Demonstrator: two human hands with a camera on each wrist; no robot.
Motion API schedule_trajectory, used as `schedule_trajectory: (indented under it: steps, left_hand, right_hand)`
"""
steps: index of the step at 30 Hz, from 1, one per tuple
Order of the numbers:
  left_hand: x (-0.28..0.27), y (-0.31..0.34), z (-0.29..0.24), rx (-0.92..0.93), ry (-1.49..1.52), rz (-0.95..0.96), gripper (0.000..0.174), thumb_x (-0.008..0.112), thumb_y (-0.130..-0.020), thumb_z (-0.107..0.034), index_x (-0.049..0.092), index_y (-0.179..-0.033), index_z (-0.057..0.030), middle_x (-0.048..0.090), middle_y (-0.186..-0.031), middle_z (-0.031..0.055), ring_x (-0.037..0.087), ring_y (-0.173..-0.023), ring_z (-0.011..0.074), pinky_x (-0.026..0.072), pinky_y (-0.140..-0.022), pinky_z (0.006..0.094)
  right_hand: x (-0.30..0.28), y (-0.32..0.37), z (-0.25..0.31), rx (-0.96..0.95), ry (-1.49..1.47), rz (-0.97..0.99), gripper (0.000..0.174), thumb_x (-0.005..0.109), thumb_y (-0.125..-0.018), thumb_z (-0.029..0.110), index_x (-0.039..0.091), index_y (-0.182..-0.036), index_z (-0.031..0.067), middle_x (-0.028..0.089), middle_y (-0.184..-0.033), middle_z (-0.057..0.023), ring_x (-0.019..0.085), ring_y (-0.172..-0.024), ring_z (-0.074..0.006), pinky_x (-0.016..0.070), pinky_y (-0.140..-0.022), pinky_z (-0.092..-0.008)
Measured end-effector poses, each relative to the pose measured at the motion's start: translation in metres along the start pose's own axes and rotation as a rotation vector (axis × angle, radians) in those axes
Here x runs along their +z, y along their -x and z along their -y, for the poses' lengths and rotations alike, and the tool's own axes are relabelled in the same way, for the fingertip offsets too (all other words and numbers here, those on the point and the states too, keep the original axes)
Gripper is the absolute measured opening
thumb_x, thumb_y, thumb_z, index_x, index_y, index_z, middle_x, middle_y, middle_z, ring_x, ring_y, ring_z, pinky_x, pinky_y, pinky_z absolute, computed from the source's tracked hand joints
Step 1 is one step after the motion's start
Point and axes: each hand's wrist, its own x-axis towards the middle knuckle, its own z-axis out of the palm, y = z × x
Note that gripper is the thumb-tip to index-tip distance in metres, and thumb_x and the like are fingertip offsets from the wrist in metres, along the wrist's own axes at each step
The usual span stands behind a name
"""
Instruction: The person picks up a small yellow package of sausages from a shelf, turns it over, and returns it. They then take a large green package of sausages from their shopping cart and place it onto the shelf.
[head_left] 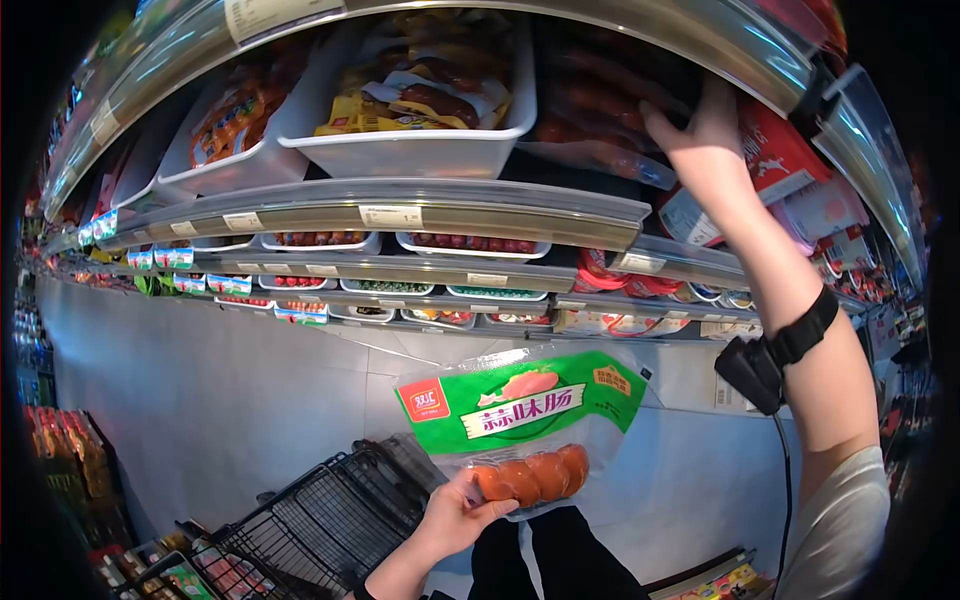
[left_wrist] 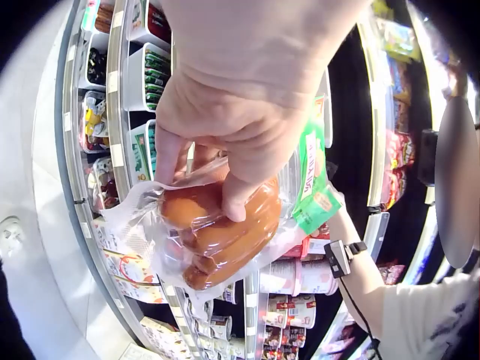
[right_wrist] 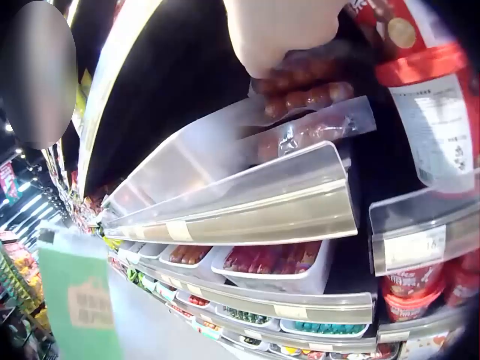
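My left hand [head_left: 452,520] pinches the lower edge of a clear and green sausage pack [head_left: 530,400], thumb in front. Plump orange-brown sausages [left_wrist: 221,229] show through its plastic, with the thumb pressed over them in the left wrist view. The pack hangs in front of the lower shelves, above my legs. My right hand [head_left: 705,135] reaches deep into the upper shelf, at a stack of clear packs of reddish sausages [right_wrist: 307,94]. Its thumb stretches over the packs; the other fingertips are hidden, and I cannot tell whether they grip one.
White bins [head_left: 410,150] of packaged sausages stand left of the right hand. Red-lidded tubs [right_wrist: 435,112] crowd its right side. A clear shelf lip [head_left: 420,205] runs along the front. Below left stands a black wire cart [head_left: 310,520].
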Motion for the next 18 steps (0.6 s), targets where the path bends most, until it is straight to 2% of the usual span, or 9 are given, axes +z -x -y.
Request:
schedule_trajectory:
  steps: [2,3,5,7,8,11,13,15,18]
  left_hand:
    - [0.003,0.002,0.003,0.022,0.067,-0.024,0.04,0.071,-0.08,-0.002,0.049,-0.113,-0.0005,0.063,-0.104,0.0044,0.057,-0.093,0.0084,0.0481,-0.082,0.0253]
    - [0.004,0.001,0.007,0.068,0.067,-0.063,0.039,0.074,-0.078,-0.01,0.052,-0.109,-0.0013,0.065,-0.093,0.0044,0.058,-0.08,0.0073,0.0486,-0.072,0.0242]
    - [0.002,-0.001,0.009,0.116,0.076,-0.113,0.039,0.077,-0.077,-0.019,0.056,-0.106,-0.002,0.068,-0.082,0.0044,0.06,-0.068,0.0063,0.0491,-0.061,0.0232]
    - [0.001,0.001,0.006,0.116,0.08,-0.131,0.038,0.077,-0.077,-0.019,0.057,-0.105,-0.0022,0.068,-0.079,0.0055,0.06,-0.065,0.0071,0.0493,-0.061,0.0235]
    - [0.001,0.002,0.006,0.115,0.087,-0.138,0.038,0.077,-0.077,-0.019,0.057,-0.105,-0.0022,0.068,-0.079,0.0055,0.06,-0.065,0.0071,0.0493,-0.061,0.0235]
    - [-0.001,0.004,0.002,0.116,0.062,-0.17,0.04,0.078,-0.076,-0.021,0.057,-0.106,-0.0033,0.067,-0.077,0.0059,0.061,-0.063,0.009,0.0488,-0.059,0.0236]
    - [-0.004,0.004,-0.003,-0.038,0.032,-0.074,0.044,0.072,-0.079,-0.001,0.049,-0.117,-0.0006,0.064,-0.105,0.0058,0.058,-0.094,0.0091,0.0477,-0.083,0.0255]
    - [-0.003,0.004,-0.004,-0.059,0.034,-0.074,0.044,0.072,-0.079,-0.002,0.049,-0.117,-0.0006,0.064,-0.104,0.0057,0.058,-0.093,0.009,0.0476,-0.083,0.0253]
    - [-0.004,0.004,-0.008,-0.082,0.032,-0.079,0.043,0.072,-0.079,-0.003,0.049,-0.116,-0.0004,0.064,-0.103,0.0053,0.058,-0.092,0.0088,0.0475,-0.082,0.0249]
  right_hand:
    - [0.009,-0.019,-0.01,0.016,0.074,0.132,0.078,0.075,-0.07,0.032,0.038,-0.128,-0.0052,0.049,-0.119,-0.0272,0.048,-0.113,-0.0401,0.0381,-0.098,-0.0411]
    - [0.013,-0.028,-0.011,0.024,0.128,0.179,0.08,0.077,-0.069,0.037,0.041,-0.126,-0.0052,0.053,-0.115,-0.0259,0.051,-0.11,-0.0383,0.0395,-0.096,-0.0403]
    - [-0.002,-0.051,0.008,0.479,-0.184,0.69,0.071,0.076,-0.071,0.041,0.051,-0.119,-0.0052,0.062,-0.092,-0.0182,0.062,-0.086,-0.0252,0.0468,-0.083,-0.0354]
    - [0.016,-0.05,-0.011,0.278,-0.34,0.588,0.065,0.074,-0.075,0.037,0.052,-0.12,-0.0033,0.063,-0.078,-0.0112,0.061,-0.064,-0.0169,0.0491,-0.065,-0.0296]
    - [0.024,-0.05,-0.009,0.182,-0.352,0.507,0.057,0.071,-0.079,0.031,0.052,-0.123,0.0004,0.06,-0.066,-0.0047,0.052,-0.046,-0.0101,0.0441,-0.05,-0.0229]
    - [0.023,-0.057,0.001,0.337,-0.235,0.631,0.051,0.067,-0.084,0.026,0.049,-0.127,0.0036,0.061,-0.07,-0.0067,0.052,-0.047,-0.01,0.0437,-0.048,-0.0214]
    - [0.044,-0.039,-0.014,0.091,-0.229,0.449,0.043,0.058,-0.09,0.024,0.048,-0.13,0.0092,0.061,-0.077,-0.012,0.055,-0.052,-0.0113,0.0457,-0.049,-0.0243]
    - [0.041,-0.038,-0.014,-0.029,-0.089,0.418,0.036,0.055,-0.091,0.028,0.056,-0.12,0.0066,0.064,-0.084,-0.0182,0.065,-0.072,-0.0288,0.0521,-0.067,-0.0374]
    - [0.047,-0.03,-0.008,-0.152,0.035,0.303,0.034,0.053,-0.09,0.025,0.057,-0.121,0.0095,0.064,-0.092,-0.0197,0.063,-0.085,-0.0352,0.0513,-0.076,-0.0415]
